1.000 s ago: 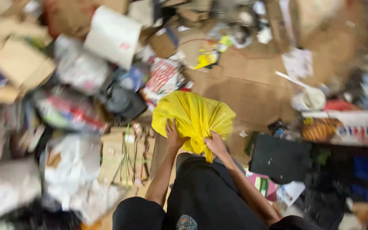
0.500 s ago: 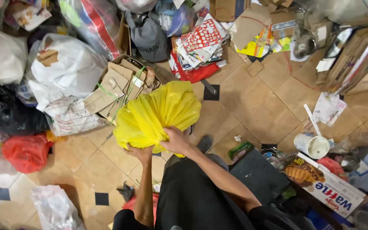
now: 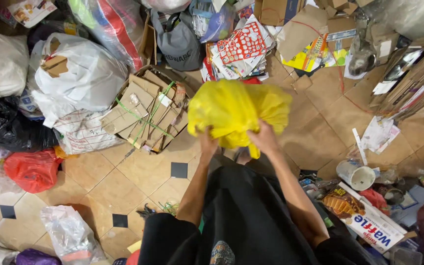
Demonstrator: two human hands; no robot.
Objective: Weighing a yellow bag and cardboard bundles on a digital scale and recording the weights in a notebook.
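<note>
A full yellow plastic bag (image 3: 236, 112) hangs in front of me above the tiled floor. My left hand (image 3: 208, 143) grips its lower left side. My right hand (image 3: 264, 139) grips its lower right side, fingers pinched into the plastic. Both forearms reach forward from my black shirt. A foot shows just beneath the bag.
A tied bundle of flattened cardboard (image 3: 145, 114) lies left of the bag. White bags (image 3: 82, 78), a black bag (image 3: 1, 127) and a red bag (image 3: 33, 169) crowd the left. Papers (image 3: 241, 49) lie behind. A paper cup (image 3: 357, 175) and a long box (image 3: 364, 221) sit right.
The view has swung round, so the floor clutter has shifted. Both hands stay on the yellow bag, which has bunched up and now sits higher and closer between them.
</note>
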